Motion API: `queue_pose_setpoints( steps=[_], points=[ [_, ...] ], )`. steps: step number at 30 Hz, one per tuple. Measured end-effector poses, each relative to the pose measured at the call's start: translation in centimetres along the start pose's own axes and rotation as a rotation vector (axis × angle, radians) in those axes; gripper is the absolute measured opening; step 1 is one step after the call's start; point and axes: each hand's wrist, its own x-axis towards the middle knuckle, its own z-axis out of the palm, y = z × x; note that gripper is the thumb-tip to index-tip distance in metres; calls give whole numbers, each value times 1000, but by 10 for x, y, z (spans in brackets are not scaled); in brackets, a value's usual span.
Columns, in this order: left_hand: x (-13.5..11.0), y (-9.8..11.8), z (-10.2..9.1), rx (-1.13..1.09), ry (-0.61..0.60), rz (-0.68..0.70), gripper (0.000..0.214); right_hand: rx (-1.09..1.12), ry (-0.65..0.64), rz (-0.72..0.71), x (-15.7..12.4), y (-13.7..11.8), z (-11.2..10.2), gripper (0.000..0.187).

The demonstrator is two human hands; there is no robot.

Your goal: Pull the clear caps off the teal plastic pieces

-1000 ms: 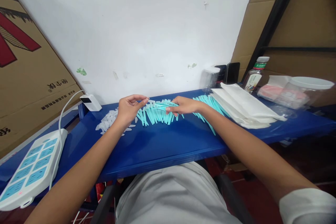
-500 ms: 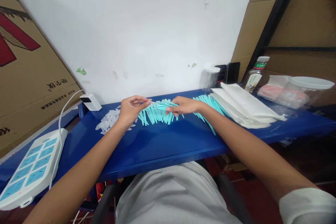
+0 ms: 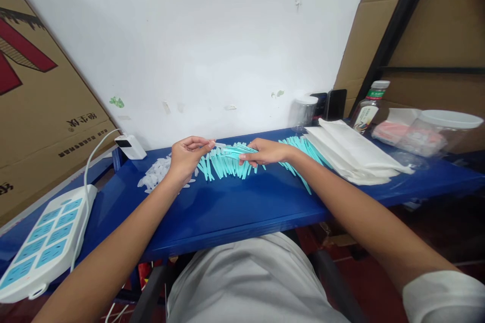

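Note:
My left hand [image 3: 191, 156] is closed in a pinch on a small translucent cap [image 3: 219, 145], which lies in line with the tips of the turquoise razors. Several thin turquoise sticks, which look like eyebrow razors [image 3: 234, 150], fan out to the left from my right hand [image 3: 263, 151], whose fingers are wrapped round them. Below and behind the hands, a row of similar turquoise razors [image 3: 227, 166] lies on the blue table [image 3: 227, 207]. Loose translucent caps [image 3: 156, 174] form a pile beside my left wrist. More turquoise razors [image 3: 303, 154] lie beyond my right wrist, partly covered by the forearm.
White paper-like sheets [image 3: 352, 151] are stacked at the right. Beyond them stand a bottle [image 3: 367, 108], clear jars [image 3: 304, 113] and a pink packet [image 3: 390, 132]. A power strip [image 3: 47, 242] and a small white device [image 3: 131, 147] are at the left. A white wall [image 3: 227, 50] backs the table.
My left hand has shifted slightly left and up, and more of the cap shows between it and the razors. My right hand stays in place around the razors.

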Motion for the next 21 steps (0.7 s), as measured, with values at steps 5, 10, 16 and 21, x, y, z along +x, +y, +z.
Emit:
queue_pose_setpoints(
  steps=[5, 10, 16, 21],
  points=[
    [1, 1, 0, 2, 6, -10, 46, 9, 5, 5, -1, -1, 0, 61],
    [4, -1, -2, -18, 10, -11, 45, 37, -3, 4, -2, -1, 0, 61],
    [1, -1, -1, -33, -32, -36, 47, 37, -12, 2, -3, -4, 0, 61],
    [0, -1, 0, -36, -73, -34, 48, 65, -13, 10, -4, -6, 0, 60]
  ],
)
